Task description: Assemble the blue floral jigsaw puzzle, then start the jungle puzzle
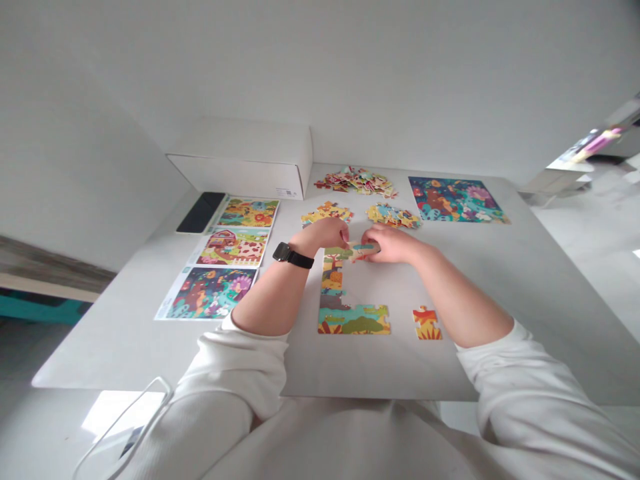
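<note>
At the middle of the white bench, the right hand held a puzzle piece in a narrow pinch, while the left hand, with a black watch at its wrist, closed its fingertips on the piece's other end. The piece lay at the top of a partial puzzle, an L of joined pieces rising from a bottom row; whether the two touched could not be told. A small joined cluster sat apart, right of that row. Farther out lay a large heap of pieces and two smaller heaps, with an assembled puzzle at far right. Picture sheets lined the left side, near a dark tablet. A white box stood at the far end.
</note>
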A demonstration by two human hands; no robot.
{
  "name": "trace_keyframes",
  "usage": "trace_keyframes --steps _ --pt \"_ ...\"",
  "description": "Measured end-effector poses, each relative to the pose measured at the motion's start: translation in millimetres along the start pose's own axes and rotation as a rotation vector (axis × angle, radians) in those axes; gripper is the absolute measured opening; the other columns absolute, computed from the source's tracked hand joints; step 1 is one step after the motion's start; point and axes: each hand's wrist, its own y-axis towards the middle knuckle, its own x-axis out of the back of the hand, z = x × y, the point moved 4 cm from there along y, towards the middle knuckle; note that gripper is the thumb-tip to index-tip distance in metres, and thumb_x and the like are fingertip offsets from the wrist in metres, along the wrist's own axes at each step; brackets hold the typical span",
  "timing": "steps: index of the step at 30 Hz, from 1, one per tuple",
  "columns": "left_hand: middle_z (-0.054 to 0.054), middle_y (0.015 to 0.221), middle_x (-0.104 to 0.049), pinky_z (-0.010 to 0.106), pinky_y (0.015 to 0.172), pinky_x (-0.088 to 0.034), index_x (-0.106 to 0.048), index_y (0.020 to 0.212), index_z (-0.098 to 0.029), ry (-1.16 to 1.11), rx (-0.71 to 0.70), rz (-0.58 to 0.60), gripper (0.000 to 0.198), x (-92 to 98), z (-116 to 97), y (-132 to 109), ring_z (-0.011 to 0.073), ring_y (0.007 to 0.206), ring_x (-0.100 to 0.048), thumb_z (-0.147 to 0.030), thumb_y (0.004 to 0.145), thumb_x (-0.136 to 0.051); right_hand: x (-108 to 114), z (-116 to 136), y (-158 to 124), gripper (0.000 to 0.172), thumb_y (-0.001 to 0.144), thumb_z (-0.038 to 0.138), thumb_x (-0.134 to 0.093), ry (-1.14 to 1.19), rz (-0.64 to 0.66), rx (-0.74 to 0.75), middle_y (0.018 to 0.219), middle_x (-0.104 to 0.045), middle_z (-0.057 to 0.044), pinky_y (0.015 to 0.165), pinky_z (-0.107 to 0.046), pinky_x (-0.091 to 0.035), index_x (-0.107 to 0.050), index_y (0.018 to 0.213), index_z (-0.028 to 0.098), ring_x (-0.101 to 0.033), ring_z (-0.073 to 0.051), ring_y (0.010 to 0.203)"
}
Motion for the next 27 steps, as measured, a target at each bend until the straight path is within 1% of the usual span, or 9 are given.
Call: trace_keyframes --steps 4,9,17,20,23,27 --pt "0.002 0.104 -0.085 0.025 0.08 -0.05 -0.085 0.101 -0.025 -0.006 0.004 0.001 0.021 -0.7 2 1 0.0205 0.095 -0.076 -0.03 0.081 -0.084 0 1 0 0.04 0.087 0.049 -0.086 -0.002 0.008 -0.006 0.12 -0.072 -0.012 0.095 -0.036 -0.052 -0.076 0.117 0.024 -0.068 -0.03 0.114" --pt "0.001 0.1 -0.085 0.024 0.076 -0.049 -0.085 0.097 -0.026 -0.023 0.003 -0.003 0.019 -3.0 4 3 0.0202 0.094 -0.076 -0.031 0.079 -0.085 2 3 -1 0.039 0.087 0.046 -0.087 -0.004 0.031 -0.042 0.122 -0.073 -0.011 0.095 -0.034 -0.051 -0.076 0.118 0.025 -0.068 -0.028 0.114" --pt "0.002 0.099 -0.085 0.024 0.077 -0.049 -0.084 0.098 -0.025 -0.032 0.009 -0.008 0.018 -1.1 1 -1 0.0202 0.095 -0.075 -0.03 0.08 -0.084 4 10 -2 0.037 0.087 0.039 -0.087 -0.038 0.037 -0.067 0.123 -0.072 -0.011 0.094 -0.033 -0.051 -0.076 0.119 0.024 -0.068 -0.028 0.115" --pt "0.003 0.101 -0.085 0.025 0.078 -0.049 -0.085 0.1 -0.024 -0.013 0.021 0.007 0.021 1.4 -4 -4 0.0212 0.096 -0.075 -0.034 0.082 -0.085 4 12 -2 0.038 0.087 0.038 -0.088 -0.042 0.04 -0.067 0.123 -0.073 -0.011 0.095 -0.033 -0.051 -0.077 0.119 0.023 -0.068 -0.029 0.116" --pt "0.006 0.102 -0.084 0.028 0.079 -0.049 -0.084 0.101 -0.023 0.039 0.065 0.005 0.023 4.5 -13 -7 0.0233 0.096 -0.075 -0.041 0.088 -0.08 7 9 -1 0.04 0.086 0.036 -0.088 -0.023 0.048 -0.072 0.126 -0.073 -0.011 0.097 -0.033 -0.051 -0.078 0.122 0.024 -0.068 -0.029 0.119" --pt "0.009 0.101 -0.082 0.03 0.079 -0.05 -0.082 0.103 -0.021 0.057 0.147 -0.105 0.031 8.4 -28 -11 0.0261 0.096 -0.075 -0.049 0.093 -0.073 27 -9 -6 0.037 0.094 0.036 -0.08 0.033 0.004 -0.114 0.131 -0.075 -0.011 0.098 -0.032 -0.051 -0.077 0.129 0.025 -0.07 -0.026 0.118"
